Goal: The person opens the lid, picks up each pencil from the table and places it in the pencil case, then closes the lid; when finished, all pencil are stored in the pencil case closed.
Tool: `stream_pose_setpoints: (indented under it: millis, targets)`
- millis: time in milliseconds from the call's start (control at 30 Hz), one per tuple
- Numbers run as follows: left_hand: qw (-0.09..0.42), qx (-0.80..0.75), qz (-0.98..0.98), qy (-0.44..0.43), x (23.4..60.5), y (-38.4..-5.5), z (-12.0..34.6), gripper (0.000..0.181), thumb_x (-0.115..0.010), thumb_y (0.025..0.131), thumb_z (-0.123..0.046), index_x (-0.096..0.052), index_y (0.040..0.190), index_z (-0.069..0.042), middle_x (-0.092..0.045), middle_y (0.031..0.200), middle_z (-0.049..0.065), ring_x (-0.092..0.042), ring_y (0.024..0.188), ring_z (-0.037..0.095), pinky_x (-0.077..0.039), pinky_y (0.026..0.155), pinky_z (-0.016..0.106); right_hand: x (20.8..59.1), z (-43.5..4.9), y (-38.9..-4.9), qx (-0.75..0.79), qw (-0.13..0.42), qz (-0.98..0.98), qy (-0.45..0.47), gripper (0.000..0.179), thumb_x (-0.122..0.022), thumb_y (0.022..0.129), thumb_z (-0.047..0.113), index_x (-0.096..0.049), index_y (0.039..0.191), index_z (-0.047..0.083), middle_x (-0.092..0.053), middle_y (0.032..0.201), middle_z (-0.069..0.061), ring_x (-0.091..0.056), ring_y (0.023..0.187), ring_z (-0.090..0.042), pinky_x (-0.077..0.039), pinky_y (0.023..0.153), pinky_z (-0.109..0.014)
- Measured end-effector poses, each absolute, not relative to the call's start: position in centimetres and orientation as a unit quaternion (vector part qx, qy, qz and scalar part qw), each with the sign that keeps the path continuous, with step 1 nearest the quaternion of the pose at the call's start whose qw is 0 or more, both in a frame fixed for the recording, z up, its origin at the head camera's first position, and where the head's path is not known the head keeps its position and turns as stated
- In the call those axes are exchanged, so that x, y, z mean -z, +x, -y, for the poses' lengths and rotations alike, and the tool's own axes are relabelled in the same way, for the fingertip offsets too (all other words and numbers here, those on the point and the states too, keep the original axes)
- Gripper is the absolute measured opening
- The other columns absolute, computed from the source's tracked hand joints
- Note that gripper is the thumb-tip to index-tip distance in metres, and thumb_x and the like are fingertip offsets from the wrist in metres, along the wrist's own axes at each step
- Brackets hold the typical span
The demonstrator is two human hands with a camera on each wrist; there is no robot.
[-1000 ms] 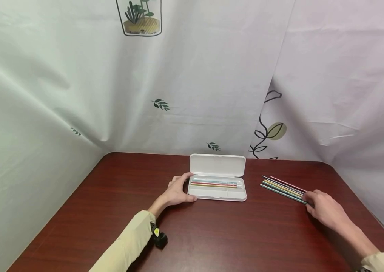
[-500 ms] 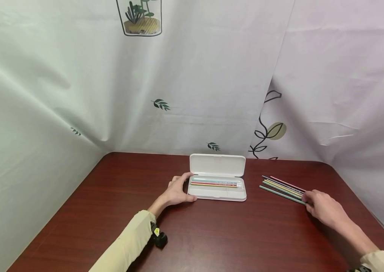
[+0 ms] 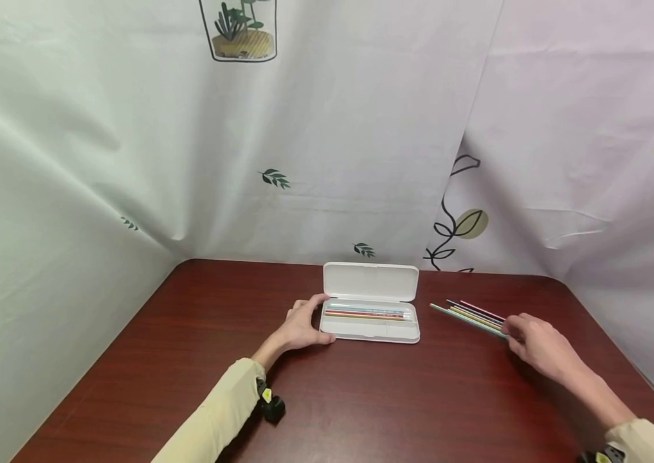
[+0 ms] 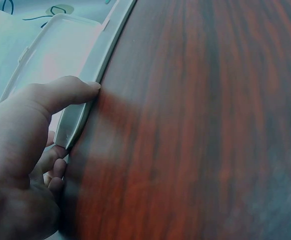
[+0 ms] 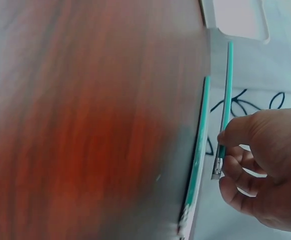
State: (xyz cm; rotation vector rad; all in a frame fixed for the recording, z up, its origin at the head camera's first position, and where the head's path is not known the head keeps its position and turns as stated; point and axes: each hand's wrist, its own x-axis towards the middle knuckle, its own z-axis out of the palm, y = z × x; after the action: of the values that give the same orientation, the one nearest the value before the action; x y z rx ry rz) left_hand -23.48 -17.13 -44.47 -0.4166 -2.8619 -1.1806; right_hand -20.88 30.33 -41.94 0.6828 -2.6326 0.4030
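Note:
A white pencil case [image 3: 355, 332] lies with its lid [image 3: 370, 281] raised and several pencils [image 3: 364, 314] in its back compartment. My left hand [image 3: 299, 326] grips the case's left end, thumb [image 4: 73, 94] on the front edge and other fingers round the side and back. To the right, my right hand [image 3: 543, 347] pinches a green pencil [image 5: 228, 85] near its eraser end. The right wrist view shows that pencil raised off the table. Under and beside it lie several loose pencils [image 3: 477, 312], another green one [image 5: 199, 145] among them.
The dark red wooden table [image 3: 373, 399] reaches back to a white printed curtain [image 3: 350, 161], which also hangs along both sides. A black wrist device [image 3: 271, 406] sits at my left sleeve.
The green pencil has been drawn away from the other pencils, then raised and carried left toward the case. My right hand has moved left with it. My left hand stays on the case.

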Motion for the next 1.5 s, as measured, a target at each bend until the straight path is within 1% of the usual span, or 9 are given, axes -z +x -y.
stream_pose_setpoints:
  millis: [233, 433, 667, 967, 1300, 1500]
  targets:
    - [0.013, 0.374, 0.916, -0.143, 44.4, -23.4, 17.2, 0.09, -0.089, 0.067, -0.03, -0.047, 0.146, -0.014, -0.053, 0.131, 0.017, -0.04, 0.123, 0.038, -0.036, 0.095, 0.057, 40.8, -28.1, -21.5, -0.152, 0.181, 0.936, 0.262, 0.023, -0.077, 0.073, -0.006, -0.066, 0.087, 0.01, -0.057, 0.082, 0.004, -0.054, 0.07, -0.014, -0.045, 0.057, -0.038]
    - [0.013, 0.371, 0.917, -0.142, 44.4, -23.3, 17.2, 0.091, -0.089, 0.068, -0.03, -0.047, 0.146, -0.014, -0.054, 0.131, 0.016, -0.04, 0.124, 0.037, -0.036, 0.096, 0.056, 40.2, -25.9, -22.4, -0.16, 0.176, 0.929, 0.282, 0.024, -0.076, 0.073, -0.006, -0.066, 0.085, 0.012, -0.056, 0.081, 0.006, -0.053, 0.069, -0.013, -0.045, 0.058, -0.038]
    - [0.013, 0.371, 0.918, -0.141, 44.5, -23.4, 17.2, 0.091, -0.089, 0.068, -0.031, -0.046, 0.147, -0.014, -0.054, 0.131, 0.016, -0.041, 0.123, 0.036, -0.036, 0.096, 0.056, 39.7, -22.9, -23.7, -0.148, 0.177, 0.923, 0.308, 0.022, -0.075, 0.074, -0.004, -0.065, 0.082, 0.014, -0.053, 0.078, 0.007, -0.053, 0.069, -0.014, -0.046, 0.058, -0.038]
    - [0.011, 0.37, 0.918, -0.14, 44.5, -23.4, 17.1, 0.091, -0.088, 0.068, -0.03, -0.046, 0.147, -0.015, -0.053, 0.132, 0.016, -0.04, 0.124, 0.036, -0.036, 0.096, 0.056, 39.5, -19.4, -25.0, -0.131, 0.159, 0.927, 0.313, 0.021, -0.074, 0.076, -0.003, -0.064, 0.08, 0.015, -0.05, 0.076, 0.007, -0.05, 0.069, -0.014, -0.045, 0.056, -0.038]
    - [0.008, 0.369, 0.919, -0.14, 44.5, -23.5, 17.2, 0.091, -0.088, 0.069, -0.03, -0.045, 0.147, -0.015, -0.051, 0.134, 0.017, -0.039, 0.124, 0.037, -0.036, 0.096, 0.056, 40.1, -16.3, -26.1, -0.121, 0.166, 0.921, 0.332, 0.019, -0.074, 0.077, -0.003, -0.065, 0.079, 0.013, -0.056, 0.078, 0.002, -0.054, 0.071, -0.019, -0.047, 0.057, -0.039]
    - [0.009, 0.371, 0.918, -0.142, 44.6, -23.4, 17.2, 0.091, -0.088, 0.068, -0.03, -0.046, 0.147, -0.015, -0.051, 0.133, 0.018, -0.039, 0.124, 0.038, -0.036, 0.095, 0.057, 40.3, -14.7, -26.5, -0.122, 0.165, 0.919, 0.337, 0.017, -0.072, 0.078, -0.004, -0.066, 0.079, 0.012, -0.058, 0.081, 0.0, -0.056, 0.075, -0.021, -0.049, 0.06, -0.039]
